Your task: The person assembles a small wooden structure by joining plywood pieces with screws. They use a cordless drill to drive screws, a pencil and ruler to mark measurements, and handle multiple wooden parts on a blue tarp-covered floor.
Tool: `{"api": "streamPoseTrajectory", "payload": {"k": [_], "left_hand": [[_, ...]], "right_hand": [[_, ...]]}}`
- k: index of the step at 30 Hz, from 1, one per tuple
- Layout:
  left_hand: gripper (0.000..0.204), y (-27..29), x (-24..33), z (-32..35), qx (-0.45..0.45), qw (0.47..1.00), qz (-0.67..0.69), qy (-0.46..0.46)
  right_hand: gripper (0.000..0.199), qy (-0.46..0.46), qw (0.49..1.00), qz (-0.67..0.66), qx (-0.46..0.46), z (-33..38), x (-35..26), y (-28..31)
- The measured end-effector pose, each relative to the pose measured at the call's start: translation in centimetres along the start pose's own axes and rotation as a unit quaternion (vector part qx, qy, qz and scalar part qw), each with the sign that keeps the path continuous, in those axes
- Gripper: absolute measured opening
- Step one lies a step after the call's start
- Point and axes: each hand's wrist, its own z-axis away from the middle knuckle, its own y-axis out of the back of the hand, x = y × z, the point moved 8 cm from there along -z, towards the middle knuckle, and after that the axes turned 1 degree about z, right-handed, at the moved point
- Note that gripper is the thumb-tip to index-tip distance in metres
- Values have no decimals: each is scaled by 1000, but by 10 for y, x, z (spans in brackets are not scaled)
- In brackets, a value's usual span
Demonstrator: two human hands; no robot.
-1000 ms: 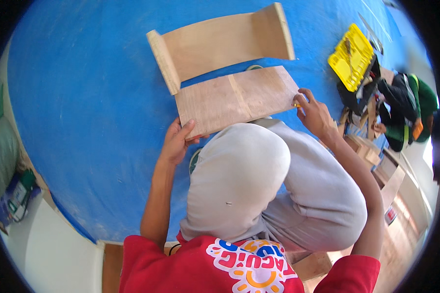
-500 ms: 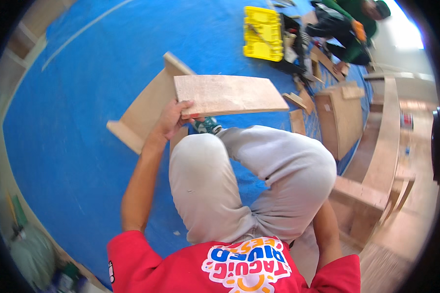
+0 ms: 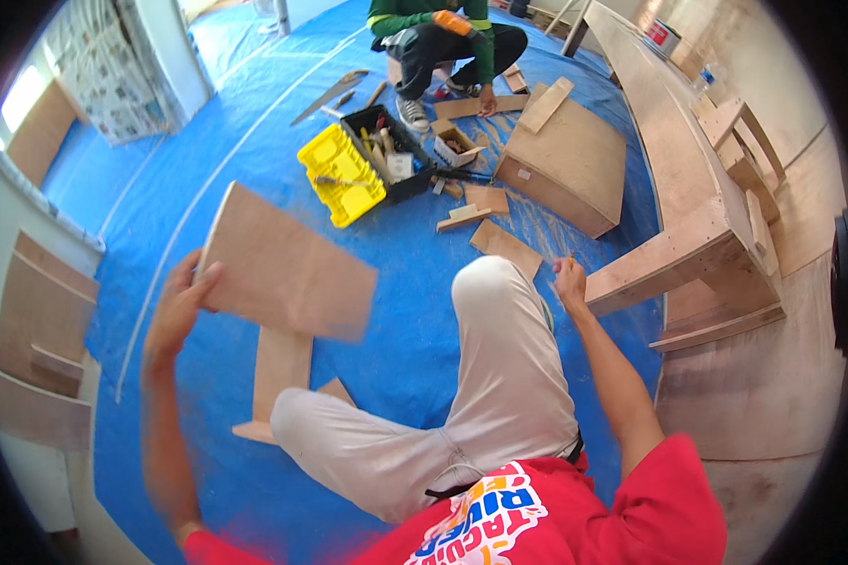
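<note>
My left hand [image 3: 174, 306] is closed on the left edge of a flat plywood board [image 3: 287, 264], holding it tilted above the blue sheet; the board is blurred by motion. Below it, partly hidden by the board and my knee, lies an assembled wooden piece [image 3: 283, 372]. My right hand [image 3: 568, 282] is raised beyond my right knee, fingers closed. A thin, orange, pencil-like stick [image 3: 573, 257] shows above its fingers, too small to make out well.
A blue sheet [image 3: 160, 471] covers the floor. Ahead are an open yellow-lidded toolbox [image 3: 344, 179], wood offcuts [image 3: 507, 247] and a plywood box [image 3: 565, 169]. A co-worker [image 3: 443, 47] with an orange glove crouches beyond. Long wooden frames [image 3: 669, 254] stand at right.
My view has swung, bringing the co-worker and toolbox nearer the middle. My left hand still holds the board, now turned and tilted. My right hand has come up from beside my leg into view.
</note>
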Motion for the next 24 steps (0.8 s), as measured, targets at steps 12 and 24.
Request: {"api": "streamPoseTrajectory", "payload": {"k": [12,24], "left_hand": [[33,17,18,-66,334,937,-55,-86],[35,-350,-60,-219,38,980,-179,74]], "right_hand": [[39,120,988,-79,-55,-194,-28,-137],[16,286,893,50,-343,-163,63,-227]]}}
